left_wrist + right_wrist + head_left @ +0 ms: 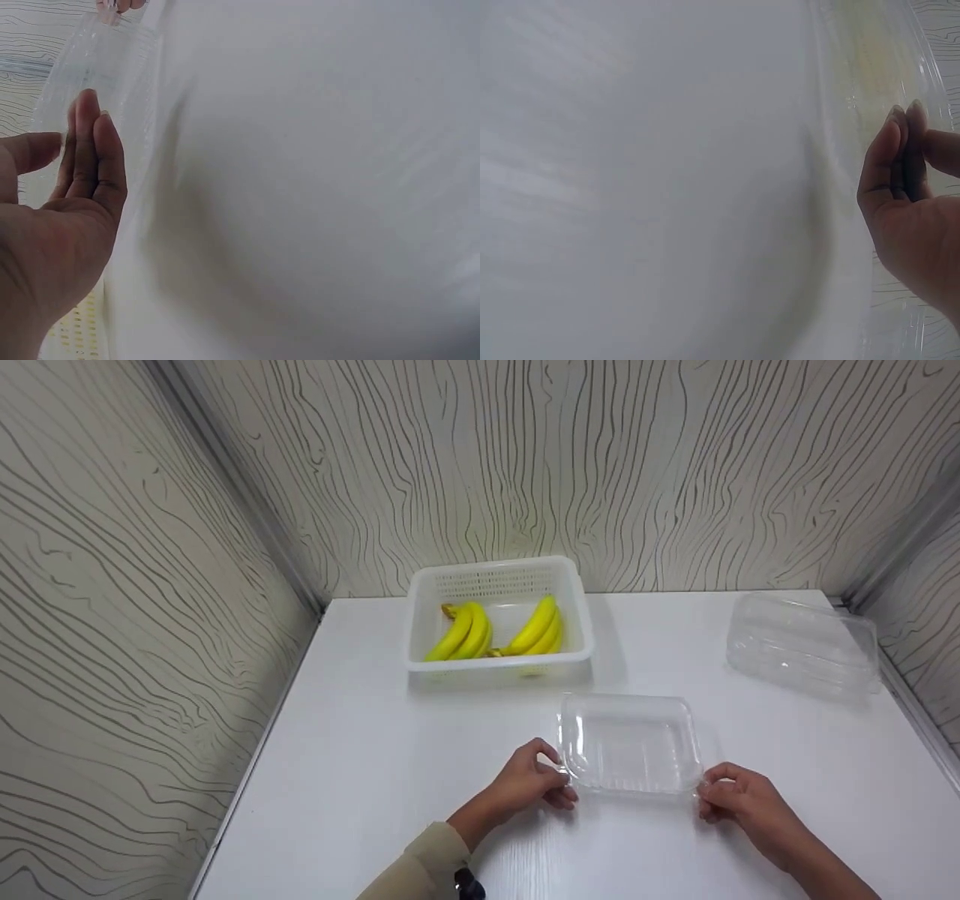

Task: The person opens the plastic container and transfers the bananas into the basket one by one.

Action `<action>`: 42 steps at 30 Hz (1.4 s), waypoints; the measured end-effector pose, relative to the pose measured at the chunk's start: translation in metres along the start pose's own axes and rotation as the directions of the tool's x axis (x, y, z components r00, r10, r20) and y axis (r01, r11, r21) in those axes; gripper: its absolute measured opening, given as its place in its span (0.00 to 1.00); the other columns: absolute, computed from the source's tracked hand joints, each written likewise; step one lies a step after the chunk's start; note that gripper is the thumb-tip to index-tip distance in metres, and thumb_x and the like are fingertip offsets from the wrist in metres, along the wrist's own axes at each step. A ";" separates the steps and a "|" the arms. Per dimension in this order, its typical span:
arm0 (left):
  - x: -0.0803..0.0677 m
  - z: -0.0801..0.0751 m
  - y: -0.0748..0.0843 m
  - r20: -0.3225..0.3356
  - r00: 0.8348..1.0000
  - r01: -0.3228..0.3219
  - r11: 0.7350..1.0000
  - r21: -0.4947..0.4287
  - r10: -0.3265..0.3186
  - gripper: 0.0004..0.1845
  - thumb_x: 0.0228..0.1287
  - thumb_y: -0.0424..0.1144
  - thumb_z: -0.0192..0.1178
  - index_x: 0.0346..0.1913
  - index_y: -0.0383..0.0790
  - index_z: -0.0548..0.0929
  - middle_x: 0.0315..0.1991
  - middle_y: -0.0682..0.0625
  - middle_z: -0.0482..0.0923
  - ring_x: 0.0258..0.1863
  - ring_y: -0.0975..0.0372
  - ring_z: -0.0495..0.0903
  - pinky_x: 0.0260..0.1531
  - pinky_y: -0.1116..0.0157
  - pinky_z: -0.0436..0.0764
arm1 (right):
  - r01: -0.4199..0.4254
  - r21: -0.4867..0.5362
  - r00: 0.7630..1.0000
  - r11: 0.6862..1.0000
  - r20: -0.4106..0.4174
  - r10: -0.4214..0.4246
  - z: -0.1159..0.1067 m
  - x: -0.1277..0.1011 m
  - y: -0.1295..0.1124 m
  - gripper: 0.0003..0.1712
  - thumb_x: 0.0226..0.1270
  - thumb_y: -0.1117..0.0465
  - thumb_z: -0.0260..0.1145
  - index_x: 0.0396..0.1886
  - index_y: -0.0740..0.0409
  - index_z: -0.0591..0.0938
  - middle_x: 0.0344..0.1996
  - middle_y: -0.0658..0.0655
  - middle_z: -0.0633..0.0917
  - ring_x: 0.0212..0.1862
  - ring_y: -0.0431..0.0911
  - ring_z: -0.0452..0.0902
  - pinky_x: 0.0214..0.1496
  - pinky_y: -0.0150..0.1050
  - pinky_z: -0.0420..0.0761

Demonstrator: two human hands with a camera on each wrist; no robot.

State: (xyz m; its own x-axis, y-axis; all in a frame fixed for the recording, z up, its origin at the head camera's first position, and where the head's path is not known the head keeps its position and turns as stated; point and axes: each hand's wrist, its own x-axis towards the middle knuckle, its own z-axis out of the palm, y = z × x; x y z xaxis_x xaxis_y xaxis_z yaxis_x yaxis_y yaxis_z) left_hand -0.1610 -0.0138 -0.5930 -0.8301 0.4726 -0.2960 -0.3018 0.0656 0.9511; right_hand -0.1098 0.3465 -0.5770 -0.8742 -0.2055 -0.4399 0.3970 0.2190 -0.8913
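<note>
A clear plastic tray (630, 742) lies on the white table (375, 765) in front of me. My left hand (559, 780) pinches its near left corner, and my right hand (705, 791) pinches its near right corner. In the left wrist view the left hand (64, 142) has thumb and fingers closed on the tray's rim (105, 60). In the right wrist view the right hand (922, 139) holds the tray's edge (870, 67) the same way. Behind the tray stands a white basket (495, 660) with two bunches of yellow bananas (461, 634).
A second clear plastic container (802, 645) lies at the table's back right. Patterned walls close in the table on the left, back and right. The basket stands against the back wall.
</note>
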 end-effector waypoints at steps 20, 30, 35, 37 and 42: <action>0.002 0.001 0.001 -0.007 1.000 0.021 1.000 -0.005 -0.022 0.13 0.71 0.30 0.64 0.50 0.38 0.71 0.35 0.34 0.92 0.30 0.54 0.94 0.38 0.60 0.92 | -0.105 0.063 0.978 0.993 -0.177 0.114 0.009 0.000 -0.002 0.06 0.79 0.61 0.64 0.47 0.59 0.79 0.29 0.49 0.89 0.36 0.40 0.85 0.44 0.35 0.87; 0.004 -0.001 0.002 0.006 1.000 0.027 0.999 -0.028 -0.027 0.12 0.72 0.29 0.64 0.50 0.37 0.71 0.35 0.33 0.92 0.30 0.55 0.94 0.38 0.60 0.92 | -0.021 0.166 0.999 0.986 -0.022 0.025 0.003 0.000 0.006 0.08 0.83 0.57 0.62 0.47 0.58 0.81 0.37 0.49 0.93 0.43 0.40 0.92 0.50 0.35 0.91; 0.003 -0.001 0.003 0.012 0.999 0.037 0.999 -0.022 -0.037 0.12 0.71 0.29 0.64 0.50 0.38 0.71 0.35 0.33 0.92 0.31 0.53 0.95 0.39 0.59 0.93 | -0.020 0.172 0.999 0.985 -0.043 0.027 0.004 -0.001 0.003 0.07 0.82 0.59 0.63 0.46 0.59 0.82 0.34 0.48 0.92 0.39 0.39 0.91 0.48 0.35 0.91; 0.002 -0.001 0.003 0.010 0.999 0.045 0.999 -0.017 -0.045 0.12 0.71 0.30 0.64 0.50 0.38 0.71 0.35 0.33 0.92 0.32 0.52 0.95 0.39 0.59 0.93 | -0.025 0.155 0.998 0.988 -0.061 0.035 0.005 -0.001 0.003 0.07 0.82 0.60 0.62 0.46 0.60 0.82 0.33 0.48 0.91 0.38 0.39 0.91 0.47 0.35 0.91; 0.002 0.000 0.003 0.007 0.998 0.060 0.998 -0.010 -0.060 0.13 0.71 0.30 0.64 0.51 0.38 0.71 0.35 0.34 0.93 0.33 0.51 0.95 0.40 0.59 0.93 | -0.034 0.133 0.992 0.991 -0.113 0.050 0.008 -0.001 0.003 0.07 0.82 0.62 0.61 0.43 0.60 0.82 0.30 0.48 0.90 0.35 0.39 0.89 0.43 0.36 0.91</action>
State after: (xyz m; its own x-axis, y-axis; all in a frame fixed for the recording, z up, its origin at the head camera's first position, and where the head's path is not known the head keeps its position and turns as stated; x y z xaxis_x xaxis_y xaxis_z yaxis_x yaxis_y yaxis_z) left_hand -0.1635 -0.0129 -0.5906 -0.8070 0.4744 -0.3516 -0.3557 0.0847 0.9307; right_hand -0.1058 0.3400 -0.5799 -0.8793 -0.0857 -0.4685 0.4605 0.0974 -0.8823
